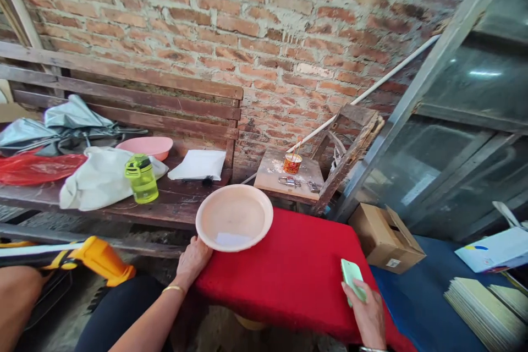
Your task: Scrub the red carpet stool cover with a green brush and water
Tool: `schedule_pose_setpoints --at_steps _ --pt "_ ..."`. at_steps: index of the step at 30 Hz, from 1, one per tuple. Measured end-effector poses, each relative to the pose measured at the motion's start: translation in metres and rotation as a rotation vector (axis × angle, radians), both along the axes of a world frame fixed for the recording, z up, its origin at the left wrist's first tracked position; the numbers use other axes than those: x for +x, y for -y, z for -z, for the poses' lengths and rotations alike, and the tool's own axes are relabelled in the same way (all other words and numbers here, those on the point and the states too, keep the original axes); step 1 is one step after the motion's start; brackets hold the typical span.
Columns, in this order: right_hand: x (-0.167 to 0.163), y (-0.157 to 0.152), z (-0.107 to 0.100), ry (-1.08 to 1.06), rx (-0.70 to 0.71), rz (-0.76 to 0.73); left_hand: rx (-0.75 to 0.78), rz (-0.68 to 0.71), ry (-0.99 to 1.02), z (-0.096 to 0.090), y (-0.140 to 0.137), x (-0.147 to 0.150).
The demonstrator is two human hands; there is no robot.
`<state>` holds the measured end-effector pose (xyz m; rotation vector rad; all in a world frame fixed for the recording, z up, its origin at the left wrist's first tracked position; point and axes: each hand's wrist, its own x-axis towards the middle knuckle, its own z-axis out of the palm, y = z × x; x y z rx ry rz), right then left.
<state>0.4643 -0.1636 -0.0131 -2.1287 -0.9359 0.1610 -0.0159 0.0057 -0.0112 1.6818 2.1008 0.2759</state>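
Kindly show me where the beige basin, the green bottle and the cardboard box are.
Beige basin (207,216), head view: inner left wall.
Green bottle (146,189), head view: see-through body.
Cardboard box (376,235), head view: front side.

Left forearm extended forward, back of left hand showing, right hand with fingers curled

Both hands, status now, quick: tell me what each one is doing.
Left hand: at the rim of the peach-colored basin; whether its grip is closed cannot be told.
Right hand: closed, holding a mint-green phone-shaped object.
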Motion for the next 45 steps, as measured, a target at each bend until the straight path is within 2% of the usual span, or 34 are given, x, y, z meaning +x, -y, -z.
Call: schedule_pose_setpoints --at_steps 7,13,16,18,20,22,25,27,30,33,35,38,42,45 --pt "-0.007 0.000 0.029 0.102 0.100 -0.001 0.032 0.040 -0.098 0.014 0.001 -0.003" --pt "0.010 -0.005 0.052 0.120 0.194 -0.069 0.060 0.097 -0.359 0.016 0.024 0.008" --pt "0.004 -0.005 0.055 0.159 0.235 -0.063 0.076 0.121 -0.503 0.008 0.049 0.017" --pt "-0.003 -0.004 0.051 0.184 0.251 -0.055 0.068 0.197 -0.557 -0.003 0.069 0.030" --pt "-0.010 -0.002 0.044 0.194 0.268 -0.056 0.067 0.313 -0.520 -0.015 0.089 0.054" --pt "-0.016 0.000 0.038 0.182 0.293 -0.063 0.067 0.471 -0.349 -0.026 0.105 0.089" --pt "-0.024 0.002 0.032 0.111 0.359 -0.055 0.073 0.675 0.159 -0.032 0.119 0.155" --pt "-0.032 0.004 0.029 0.058 0.403 -0.067 0.018 0.638 0.502 -0.031 0.122 0.199" --pt "-0.048 0.005 0.028 0.004 0.446 -0.121 -0.294 0.454 0.927 -0.029 0.120 0.257" --pt "-0.064 0.005 0.024 -0.068 0.492 -0.153 -0.370 0.372 1.184 -0.030 0.115 0.298" --pt "-0.074 0.004 0.020 -0.140 0.525 -0.215 -0.346 0.333 1.329 -0.031 0.111 0.313" --pt "-0.082 0.004 0.012 -0.310 0.546 -0.287 -0.322 0.233 1.503 -0.035 0.102 0.321" --pt "-0.077 0.003 0.009 -0.680 0.456 -0.207 -0.368 0.164 1.541 -0.039 0.092 0.318" --pt "-0.069 0.002 0.013 -0.799 0.365 -0.303 -0.372 0.194 1.486 -0.038 0.091 0.318"
